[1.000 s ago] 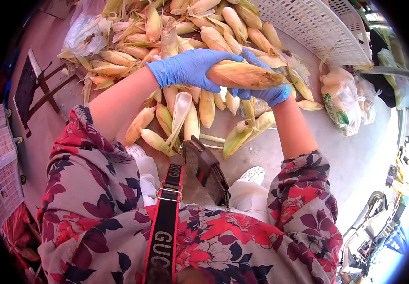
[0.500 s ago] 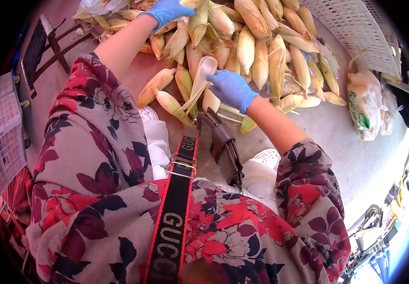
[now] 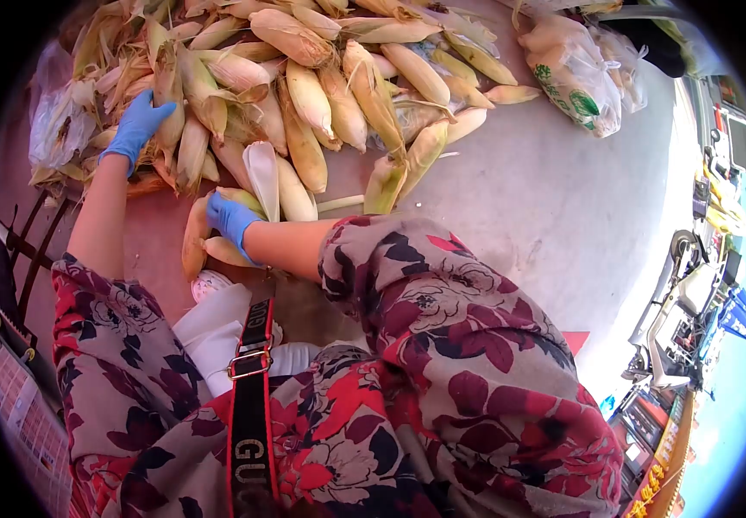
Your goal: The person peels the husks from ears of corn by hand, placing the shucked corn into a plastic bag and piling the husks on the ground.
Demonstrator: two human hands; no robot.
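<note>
A pile of corn ears in pale husks (image 3: 308, 95) lies on the floor in front of me. My left hand (image 3: 135, 128), in a blue glove, is at the pile's left side. Its thumb lies across a husked ear of corn (image 3: 168, 91), with the fingers at the ear's left. My right hand (image 3: 233, 226), also gloved in blue, is low at the near edge of the pile. Its curled fingers are on a greenish ear of corn (image 3: 242, 200), which the hand partly hides. Close by it are another ear (image 3: 195, 240) and a pale, upright husk leaf (image 3: 261, 175).
White plastic bags (image 3: 576, 73) with contents stand at the back right. A crumpled clear bag (image 3: 60, 112) lies left of the pile. At the left is a dark metal frame (image 3: 23, 250). A parked scooter (image 3: 670, 302) stands at the far right.
The view has turned, so the pile appears further left. My right hand has moved from the pale husk leaf to the ears beside it. My left hand is now lower on the pile's left side.
</note>
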